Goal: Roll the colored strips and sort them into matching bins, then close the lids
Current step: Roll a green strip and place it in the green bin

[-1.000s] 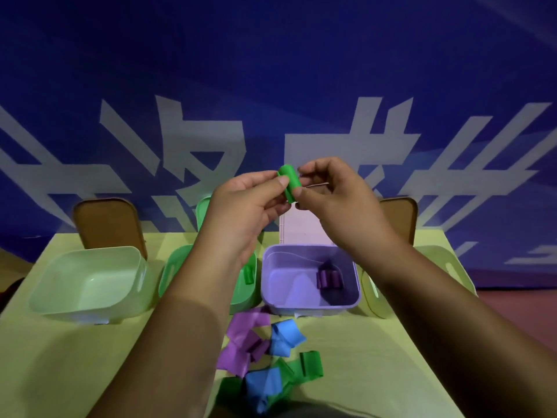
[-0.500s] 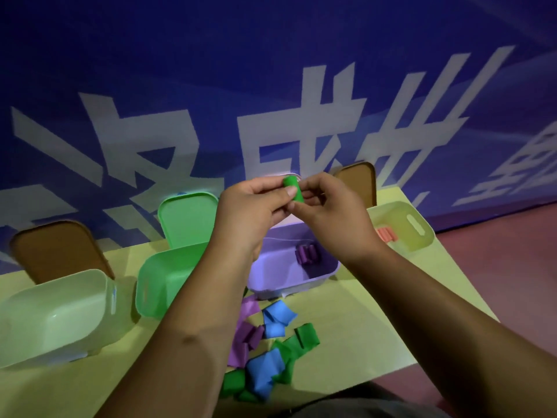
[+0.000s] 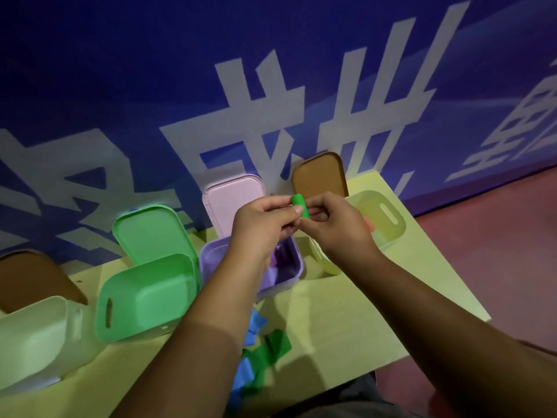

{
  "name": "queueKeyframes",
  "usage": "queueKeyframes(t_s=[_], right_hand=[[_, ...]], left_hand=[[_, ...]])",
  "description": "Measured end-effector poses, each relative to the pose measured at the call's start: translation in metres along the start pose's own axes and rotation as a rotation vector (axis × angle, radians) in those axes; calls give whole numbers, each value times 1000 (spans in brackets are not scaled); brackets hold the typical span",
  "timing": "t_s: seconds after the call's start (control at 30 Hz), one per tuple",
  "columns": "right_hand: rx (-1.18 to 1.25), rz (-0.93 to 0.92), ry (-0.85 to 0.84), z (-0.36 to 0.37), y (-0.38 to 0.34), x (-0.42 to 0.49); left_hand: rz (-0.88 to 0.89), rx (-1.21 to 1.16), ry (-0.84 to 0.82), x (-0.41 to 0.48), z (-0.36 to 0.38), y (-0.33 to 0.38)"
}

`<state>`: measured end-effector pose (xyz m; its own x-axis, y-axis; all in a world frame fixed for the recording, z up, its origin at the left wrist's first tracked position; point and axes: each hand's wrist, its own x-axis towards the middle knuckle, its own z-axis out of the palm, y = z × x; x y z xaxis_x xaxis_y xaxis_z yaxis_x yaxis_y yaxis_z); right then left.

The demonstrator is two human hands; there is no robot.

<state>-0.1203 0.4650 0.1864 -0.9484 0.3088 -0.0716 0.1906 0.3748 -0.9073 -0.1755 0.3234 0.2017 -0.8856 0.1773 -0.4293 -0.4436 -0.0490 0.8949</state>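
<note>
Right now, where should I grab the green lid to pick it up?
Pinch its top rim from above. The green lid stands tilted against the wall, with its bottom tucked behind the green bin, so the top edge looks easiest.

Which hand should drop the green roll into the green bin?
Left, probably. The left hand and right hand both pinch the green roll above the purple bin; the open green bin sits left of them, so the right would need to cross over.
</note>
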Motion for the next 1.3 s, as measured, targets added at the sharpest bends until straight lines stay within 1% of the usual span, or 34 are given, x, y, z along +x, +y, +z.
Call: queueKeyframes(t_s=[0.1,0.2,0.27,0.37,0.5,0.7,0.87,0.97,1.1,1.3], right_hand=[[-45,85,-94,-34,40,15],[-59,209,-172,-68,83,29],[-73,274,-184,-84,113,42],[-11,348,-165,-102,148,60],[77,415,-185,-117,166,79],[139,446,-270,-112,172,103],[179,383,-311,-89,146,115],[209,340,-368,-62,122,116],[302,312,-496,-14,83,102],[295,250,-671,84,37,58]], left_hand=[[-70,36,48,23,40,-28],[-128,117,115,50,79,-56],[-180,144,149,66,102,-73],[-256,177,192,89,130,-94],[-309,239,220,109,151,-108],[-295,185,246,113,155,-99],[-232,139,265,100,131,-83],[-200,107,312,87,101,-73],[-198,81,395,64,45,-65],[-127,42,476,4,-64,-63]])
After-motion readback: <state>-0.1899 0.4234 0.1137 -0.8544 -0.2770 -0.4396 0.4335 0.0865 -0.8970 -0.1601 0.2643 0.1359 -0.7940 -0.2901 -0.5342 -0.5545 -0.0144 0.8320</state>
